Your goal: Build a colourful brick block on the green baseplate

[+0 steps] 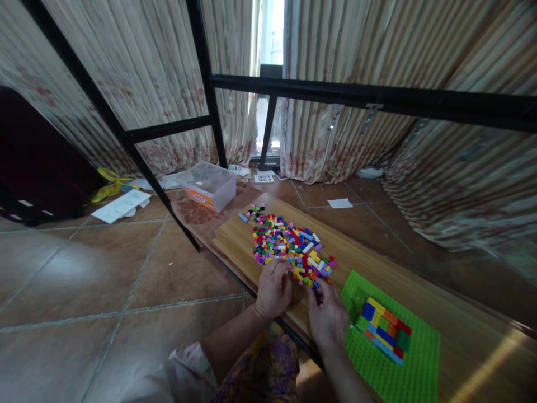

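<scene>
A spread-out heap of small multicoloured toy bricks (281, 238) lies on a wooden board. At the heap's near edge, my left hand (274, 290) has its fingers curled and closed among the bricks; what they hold, if anything, is hidden. My right hand (328, 316) is just to the right, thumb and forefinger closed around a small blue toy brick (315, 284) at the heap's front corner. Beside that hand sits a green studded baseplate (419, 366). It carries a flat block of joined bricks (384, 329) in blue, yellow, orange, red and green.
The wooden board (369, 260) rests on a low bench with a brown cloth (188, 218). A clear plastic box (224, 190) with an orange label stands at its far end. A black metal frame (168, 204) rises around the bench. Papers (339, 203) lie on the tiled floor.
</scene>
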`<action>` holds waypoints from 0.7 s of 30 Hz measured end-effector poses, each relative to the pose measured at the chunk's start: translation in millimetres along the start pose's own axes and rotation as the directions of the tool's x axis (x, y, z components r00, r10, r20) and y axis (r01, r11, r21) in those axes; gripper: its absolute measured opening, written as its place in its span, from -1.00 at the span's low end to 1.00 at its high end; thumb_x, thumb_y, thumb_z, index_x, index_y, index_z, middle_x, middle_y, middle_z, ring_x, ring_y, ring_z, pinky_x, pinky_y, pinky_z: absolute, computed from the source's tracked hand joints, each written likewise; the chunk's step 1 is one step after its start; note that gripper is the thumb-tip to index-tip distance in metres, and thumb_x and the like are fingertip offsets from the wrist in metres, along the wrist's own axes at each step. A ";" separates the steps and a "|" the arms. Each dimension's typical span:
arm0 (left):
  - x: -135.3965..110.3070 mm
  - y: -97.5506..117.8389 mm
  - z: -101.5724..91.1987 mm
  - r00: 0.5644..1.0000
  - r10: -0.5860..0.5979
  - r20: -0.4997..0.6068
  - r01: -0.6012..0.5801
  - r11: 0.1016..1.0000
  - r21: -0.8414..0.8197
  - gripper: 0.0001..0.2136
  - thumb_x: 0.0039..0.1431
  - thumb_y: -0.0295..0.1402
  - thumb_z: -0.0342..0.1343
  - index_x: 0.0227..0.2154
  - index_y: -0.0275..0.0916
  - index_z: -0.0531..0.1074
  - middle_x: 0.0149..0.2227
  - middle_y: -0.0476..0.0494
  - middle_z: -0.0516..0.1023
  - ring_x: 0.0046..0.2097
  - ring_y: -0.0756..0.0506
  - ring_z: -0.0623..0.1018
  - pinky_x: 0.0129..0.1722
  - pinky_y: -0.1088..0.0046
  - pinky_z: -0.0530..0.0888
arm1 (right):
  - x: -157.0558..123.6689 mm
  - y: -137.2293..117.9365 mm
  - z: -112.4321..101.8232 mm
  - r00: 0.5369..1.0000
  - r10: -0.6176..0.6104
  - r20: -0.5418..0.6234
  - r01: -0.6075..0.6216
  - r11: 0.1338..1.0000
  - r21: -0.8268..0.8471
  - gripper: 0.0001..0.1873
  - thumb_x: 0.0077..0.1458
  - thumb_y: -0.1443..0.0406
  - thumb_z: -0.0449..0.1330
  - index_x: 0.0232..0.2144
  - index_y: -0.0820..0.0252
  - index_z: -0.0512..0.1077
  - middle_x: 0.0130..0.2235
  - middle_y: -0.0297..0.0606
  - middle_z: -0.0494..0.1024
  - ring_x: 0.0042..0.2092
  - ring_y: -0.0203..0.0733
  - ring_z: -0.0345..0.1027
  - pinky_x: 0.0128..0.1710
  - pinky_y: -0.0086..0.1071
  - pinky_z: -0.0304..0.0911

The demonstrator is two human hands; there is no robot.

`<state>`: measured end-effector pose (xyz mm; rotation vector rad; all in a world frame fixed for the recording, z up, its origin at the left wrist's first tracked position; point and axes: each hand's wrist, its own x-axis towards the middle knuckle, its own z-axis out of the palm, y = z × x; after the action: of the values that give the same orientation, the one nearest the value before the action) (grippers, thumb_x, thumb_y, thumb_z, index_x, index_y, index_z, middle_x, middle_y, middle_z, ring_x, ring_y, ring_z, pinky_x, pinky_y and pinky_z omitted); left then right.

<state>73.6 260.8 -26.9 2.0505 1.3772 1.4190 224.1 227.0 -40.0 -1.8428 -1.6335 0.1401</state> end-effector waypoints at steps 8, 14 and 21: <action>-4.8 -35.4 -50.7 0.971 -0.177 -0.159 0.216 0.938 0.273 -0.73 0.08 -0.50 0.09 -0.12 -0.21 0.37 -0.15 -0.19 0.45 -0.06 -0.18 0.47 -0.05 0.22 0.46 | 1.0 -1.7 0.0 1.000 -0.002 -0.026 0.003 0.999 0.040 -0.50 0.20 -0.04 0.02 -0.14 0.21 0.48 -0.29 -0.15 0.54 -0.28 -0.11 0.39 -0.26 -0.28 0.23; 3.3 -40.0 -49.5 0.981 -0.195 -0.019 0.189 0.916 0.355 -0.77 0.10 -0.41 0.13 -0.15 -0.22 0.46 -0.11 -0.21 0.48 -0.07 -0.20 0.49 -0.06 0.17 0.46 | 0.7 -2.8 -2.4 0.999 -0.027 -0.024 0.028 0.999 0.041 -0.52 0.21 -0.01 0.01 -0.11 0.20 0.47 -0.28 -0.15 0.54 -0.29 -0.10 0.38 -0.26 -0.26 0.23; 6.0 -42.5 -46.2 0.986 -0.165 -0.020 0.163 0.936 0.311 -0.85 0.22 -0.38 0.04 -0.23 -0.22 0.50 -0.18 -0.19 0.51 -0.13 -0.16 0.51 -0.09 0.23 0.46 | 0.7 -6.8 -4.8 0.999 -0.028 -0.018 0.029 0.999 0.031 -0.56 0.23 0.04 0.00 -0.12 0.21 0.47 -0.25 -0.13 0.54 -0.23 -0.08 0.40 -0.21 -0.26 0.24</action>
<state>12.2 274.8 -30.6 2.0580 1.8220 1.1857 220.8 225.7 -32.4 -1.7918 -1.6359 0.1365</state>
